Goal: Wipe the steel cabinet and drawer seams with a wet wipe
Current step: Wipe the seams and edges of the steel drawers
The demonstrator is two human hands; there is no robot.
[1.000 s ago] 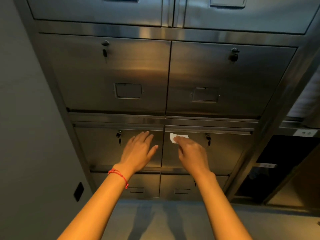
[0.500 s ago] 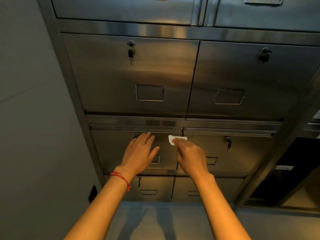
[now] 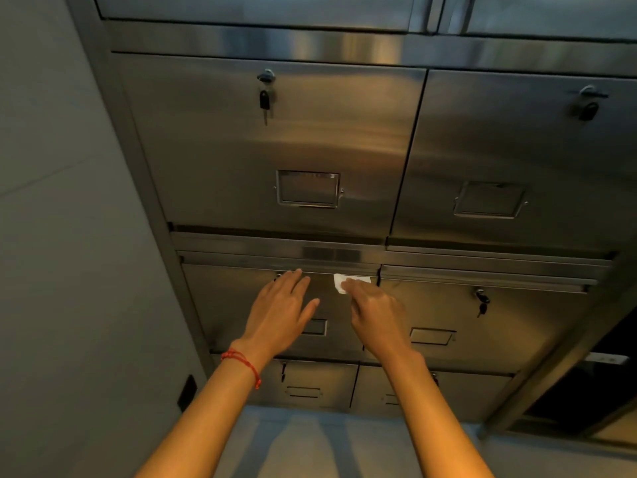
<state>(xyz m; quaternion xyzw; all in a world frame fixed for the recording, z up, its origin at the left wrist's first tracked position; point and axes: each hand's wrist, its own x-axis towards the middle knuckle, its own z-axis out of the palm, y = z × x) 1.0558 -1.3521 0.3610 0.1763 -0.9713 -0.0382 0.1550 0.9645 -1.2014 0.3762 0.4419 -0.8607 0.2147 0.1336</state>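
Note:
A steel cabinet (image 3: 331,139) with rows of drawers fills the view. My right hand (image 3: 374,310) presses a small white wet wipe (image 3: 341,282) against the upper part of the middle-left drawer (image 3: 220,298), just below its top seam and left of the vertical seam between the two drawers. Most of the wipe is hidden under my fingers. My left hand (image 3: 279,310), with a red string bracelet at the wrist, lies flat with straight fingers on the same drawer front, left of the wipe.
Keys hang in the locks of the upper-left drawer (image 3: 264,98) and the middle-right drawer (image 3: 482,301). A grey wall (image 3: 62,236) with a dark socket (image 3: 187,391) stands left. Grey floor (image 3: 310,443) lies below. A dark opening (image 3: 593,391) sits right of the cabinet.
The wipe and my right hand have slid left across the vertical seam, from the middle-right drawer onto the middle-left drawer. The view has shifted, so the cabinet appears further right.

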